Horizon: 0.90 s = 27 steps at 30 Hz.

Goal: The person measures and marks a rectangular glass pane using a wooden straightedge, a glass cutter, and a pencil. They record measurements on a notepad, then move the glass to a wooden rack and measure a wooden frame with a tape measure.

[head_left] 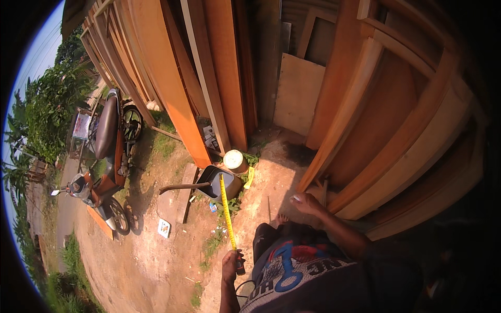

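My left hand is wrapped round the dark case of a tape measure. Its yellow blade sticks out away from me, and the far end overlaps a grey square tub in the view. Whether the blade touches the tub I cannot tell. At the right, my right hand is closed, with a small pale spot at the fingertips that is too small to name. That hand is close to the lower end of a wooden frame leaning at the right.
A wooden handle rests across the tub's rim. Behind the tub stands a pale bucket. Tall orange-brown boards lean at the back, near a plywood panel. A motorcycle is parked on the left.
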### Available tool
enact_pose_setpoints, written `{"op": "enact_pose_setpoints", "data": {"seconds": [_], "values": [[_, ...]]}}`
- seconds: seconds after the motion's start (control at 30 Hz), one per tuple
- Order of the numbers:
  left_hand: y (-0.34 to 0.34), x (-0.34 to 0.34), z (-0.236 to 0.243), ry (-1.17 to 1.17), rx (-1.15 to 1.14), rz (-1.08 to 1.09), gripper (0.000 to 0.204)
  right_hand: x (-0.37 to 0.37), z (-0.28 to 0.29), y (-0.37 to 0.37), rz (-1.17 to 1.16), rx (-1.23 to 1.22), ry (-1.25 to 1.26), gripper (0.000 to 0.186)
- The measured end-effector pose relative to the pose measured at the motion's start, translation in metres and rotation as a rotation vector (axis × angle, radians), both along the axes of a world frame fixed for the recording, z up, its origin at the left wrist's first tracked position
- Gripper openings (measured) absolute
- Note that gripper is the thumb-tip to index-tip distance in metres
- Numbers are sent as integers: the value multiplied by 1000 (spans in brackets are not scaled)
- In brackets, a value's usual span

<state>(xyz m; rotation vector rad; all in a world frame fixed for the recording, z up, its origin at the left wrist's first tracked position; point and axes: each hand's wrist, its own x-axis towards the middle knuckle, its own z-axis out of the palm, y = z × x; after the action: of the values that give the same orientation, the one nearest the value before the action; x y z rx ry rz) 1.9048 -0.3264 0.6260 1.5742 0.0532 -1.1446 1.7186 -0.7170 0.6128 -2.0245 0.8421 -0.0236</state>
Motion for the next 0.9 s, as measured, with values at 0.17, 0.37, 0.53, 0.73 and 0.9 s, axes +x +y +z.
{"op": "enact_pose_setpoints", "data": {"seconds": [0.17, 0.37, 0.53, 0.73, 0.9], "values": [[-56, 98, -59, -46, 100, -248, 30, 4, -46, -60, -322, 5, -45, 30], [-128, 213, -124, -105, -21, -538, 20, -64, -115, -59, -765, 240, 438, 40], [-208, 289, -143, -138, -21, -615, 15, -88, -166, -5, -1272, 622, 322, 29], [-308, 349, -163, -93, -50, -583, 13, -77, -215, -20, -365, -14, 468, 23], [-360, 351, -202, 106, -254, -456, 13, -43, -212, -119, -637, 199, 441, 23]]}}
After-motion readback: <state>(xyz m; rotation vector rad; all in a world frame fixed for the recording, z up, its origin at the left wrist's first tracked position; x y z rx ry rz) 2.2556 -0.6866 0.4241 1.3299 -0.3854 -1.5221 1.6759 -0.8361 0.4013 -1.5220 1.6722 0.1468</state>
